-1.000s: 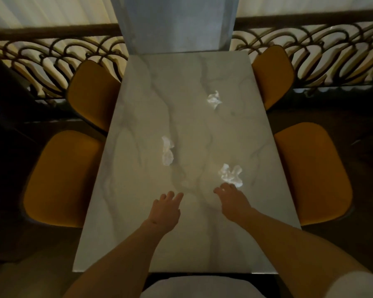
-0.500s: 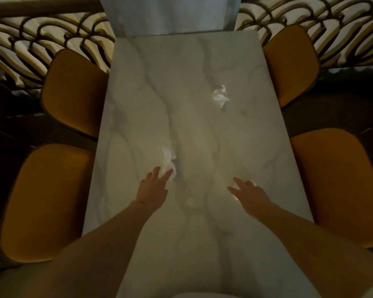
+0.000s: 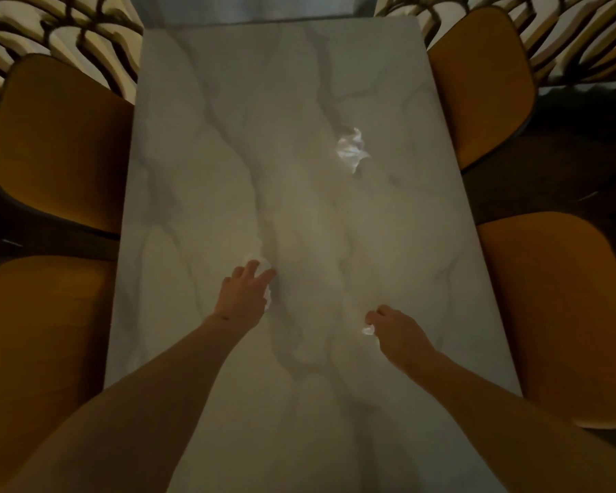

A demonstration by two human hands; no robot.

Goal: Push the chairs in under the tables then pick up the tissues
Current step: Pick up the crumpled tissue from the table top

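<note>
Nearest to us, the right hand (image 3: 393, 329) is clenched round a tissue (image 3: 367, 330), only a white scrap showing at the fingertips, so we judge that one lifted off the marble counter (image 3: 207, 154). Further out, the left hand (image 3: 244, 297) presses down over a second tissue (image 3: 260, 263), fingers spread and curling to gather it; grip looks not yet complete. A third tissue (image 3: 351, 149) lies loose far right, out of reach. Four mustard chairs (image 3: 61, 144) flank the counter, seats partly tucked under.
</note>
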